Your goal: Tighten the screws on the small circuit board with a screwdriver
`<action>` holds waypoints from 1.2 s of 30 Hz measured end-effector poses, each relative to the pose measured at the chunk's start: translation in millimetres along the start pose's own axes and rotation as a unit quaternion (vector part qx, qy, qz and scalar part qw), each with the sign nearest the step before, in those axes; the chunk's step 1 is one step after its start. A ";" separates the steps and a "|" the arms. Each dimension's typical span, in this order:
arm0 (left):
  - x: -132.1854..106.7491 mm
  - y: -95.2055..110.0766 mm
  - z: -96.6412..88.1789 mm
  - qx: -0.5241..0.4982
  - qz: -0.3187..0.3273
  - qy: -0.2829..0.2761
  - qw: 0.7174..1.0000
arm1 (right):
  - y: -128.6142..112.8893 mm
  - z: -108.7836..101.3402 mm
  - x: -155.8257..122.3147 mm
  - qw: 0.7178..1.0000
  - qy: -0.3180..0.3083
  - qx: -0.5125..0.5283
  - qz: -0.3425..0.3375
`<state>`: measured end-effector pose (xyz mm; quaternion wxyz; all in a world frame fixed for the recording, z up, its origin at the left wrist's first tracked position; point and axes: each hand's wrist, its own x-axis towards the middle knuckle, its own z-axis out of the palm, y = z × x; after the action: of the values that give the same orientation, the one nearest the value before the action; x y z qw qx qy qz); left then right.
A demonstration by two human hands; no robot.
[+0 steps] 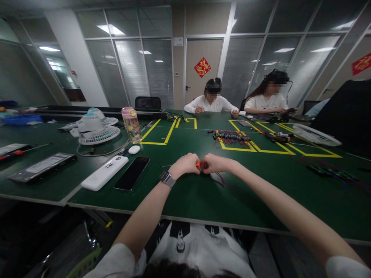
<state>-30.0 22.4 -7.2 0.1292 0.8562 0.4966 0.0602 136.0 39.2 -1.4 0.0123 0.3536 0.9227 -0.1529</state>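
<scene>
Across the smooth dark-green tabletop [191, 202], your left hand [189, 163] pinches a small bright-orange piece [198, 164]. Your right hand [213, 163] curls beside it, near thin red-and-black wires [222, 179]; can't tell its grip.

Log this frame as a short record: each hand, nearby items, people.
Left hand: fingers curled beside a small orange piece; grip unclear
Right hand: close to the left; wires show below it; grip unclear
Surface: green table
Left of hands: dark phone, white mouse, bottle
Across: one person, another, white tops
</scene>
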 end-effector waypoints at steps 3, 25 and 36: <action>-0.1 0.3 -0.9 0.001 0.003 -0.005 1.000 | -0.3 0.2 -0.3 1.000 0.004 0.002 -0.005; 3.6 1.0 5.2 -0.045 0.039 0.011 0.998 | 32.8 22.2 -5.5 0.993 0.073 0.095 -0.005; 2.2 2.9 2.0 -0.064 0.027 0.003 0.998 | 40.6 29.3 -4.3 0.983 0.079 0.165 -0.005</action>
<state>-25.9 22.6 -8.3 0.1805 0.8590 0.4691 0.0976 163.4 56.4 -39.8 -0.1196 0.3568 0.8849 -0.2746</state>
